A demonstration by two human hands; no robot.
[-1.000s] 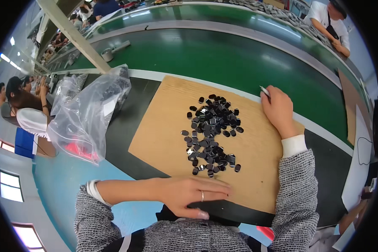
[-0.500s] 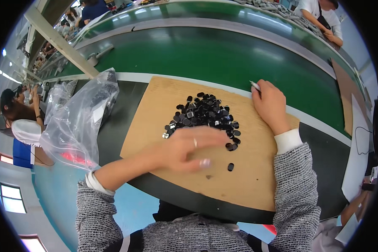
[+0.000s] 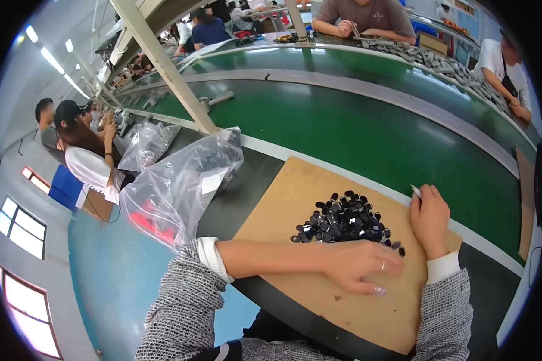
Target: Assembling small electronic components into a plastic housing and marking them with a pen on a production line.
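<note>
A heap of small black oval pieces point(image 3: 343, 218), some with shiny faces, lies on a tan board point(image 3: 289, 198). My left hand point(image 3: 361, 265) reaches across the heap's near edge, slightly blurred. Its fingers stretch to the right and the thumb stands apart. A black piece point(image 3: 398, 248) shows right beside its fingertips; what lies under the palm is hidden. At the board's right side rests my right hand point(image 3: 430, 219), closed round a thin white pen-like stick point(image 3: 416, 191) whose tip pokes out toward the belt.
Past the board runs a green conveyor belt point(image 3: 319, 126). A clear plastic bag point(image 3: 180, 186) with red and white contents sits left of the board, near a slanting post point(image 3: 162, 66). Grey parts point(image 3: 427, 57) lie on the far side, with people seated there and at left.
The view has swung left and up, so the board and heap appear lower and farther right. My left hand has moved right along the heap's near edge. The right hand keeps its hold.
</note>
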